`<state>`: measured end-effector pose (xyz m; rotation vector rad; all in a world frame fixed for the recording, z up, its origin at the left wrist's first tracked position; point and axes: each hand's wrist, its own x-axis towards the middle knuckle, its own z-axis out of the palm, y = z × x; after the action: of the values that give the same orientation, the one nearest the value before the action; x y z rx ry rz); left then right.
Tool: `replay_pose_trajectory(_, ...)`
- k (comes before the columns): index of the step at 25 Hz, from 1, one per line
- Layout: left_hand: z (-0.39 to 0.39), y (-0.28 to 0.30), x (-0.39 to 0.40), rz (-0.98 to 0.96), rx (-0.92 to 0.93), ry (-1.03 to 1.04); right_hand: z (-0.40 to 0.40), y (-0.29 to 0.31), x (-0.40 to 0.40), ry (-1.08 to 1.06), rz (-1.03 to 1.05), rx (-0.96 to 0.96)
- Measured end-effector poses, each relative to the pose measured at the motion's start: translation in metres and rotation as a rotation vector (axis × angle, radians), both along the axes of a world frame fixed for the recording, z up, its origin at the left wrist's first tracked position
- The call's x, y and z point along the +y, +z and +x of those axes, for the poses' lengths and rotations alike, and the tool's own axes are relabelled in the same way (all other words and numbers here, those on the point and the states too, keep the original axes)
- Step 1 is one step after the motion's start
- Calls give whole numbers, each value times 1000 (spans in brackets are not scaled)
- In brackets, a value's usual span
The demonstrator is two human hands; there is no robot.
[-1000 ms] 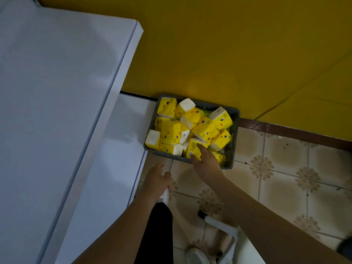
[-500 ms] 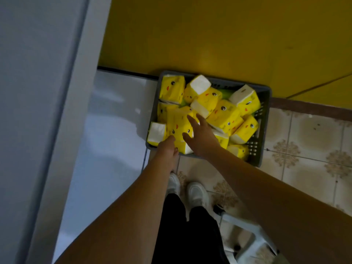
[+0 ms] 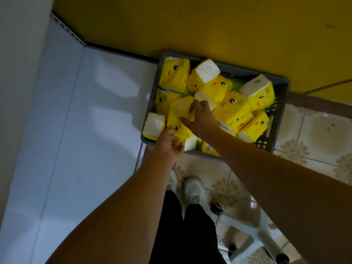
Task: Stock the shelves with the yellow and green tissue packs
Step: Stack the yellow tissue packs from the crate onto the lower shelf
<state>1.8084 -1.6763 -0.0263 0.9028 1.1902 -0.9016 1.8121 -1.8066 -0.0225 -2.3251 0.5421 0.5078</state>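
We stood over a grey crate point(image 3: 282, 86) that sat on the floor at about one o'clock from our feet, its far rim against a yellow wall point(image 3: 190, 21). It was heaped with yellow tissue packs point(image 3: 232, 106), some showing cartoon faces and some white ends, with a little green point(image 3: 237, 85) showing between them toward twelve o'clock. Our left hand point(image 3: 168, 142) reached over the near rim at the crate's seven o'clock corner, fingers loosely spread and touching the lower end of one yellow pack point(image 3: 178, 119); we could not tell whether they gripped it. Our right hand point(image 3: 201, 119) lay on the top of that same pack, fingers curled over its upper edge and thumb stretched toward nine o'clock.

The floor point(image 3: 314, 130) was glossy beige tile with brown floral motifs, and a dark brown strip ran along the foot of the wall at three o'clock. A white shelf point(image 3: 85, 130) filled the nine o'clock side, touching the crate. Below us were black trousers point(image 3: 182, 235), white shoes point(image 3: 194, 189) and, at five o'clock, a white wheeled frame point(image 3: 253, 235).
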Motion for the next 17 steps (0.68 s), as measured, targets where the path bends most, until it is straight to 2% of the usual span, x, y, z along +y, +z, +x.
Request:
replay_pose_trajectory(5,2,-11,-2,36,-6,-18,9,-8,-6,-63,-6,65)
replay_pose_trajectory(9,3,-10,1,46,-23,-91,10,-5,-11,-188,116,81)
replay_pose_trajectory(12,5,-4,-1,21,-71,-108,0,6,-12,-401,216,14)
replay_pose_trajectory(14,6,1,-2,91,-105,-125,-11,20,-9,-533,329,10)
replay_pose_trajectory(17,6,31,-5,184,-197,-216,-31,48,-6,-582,449,3)
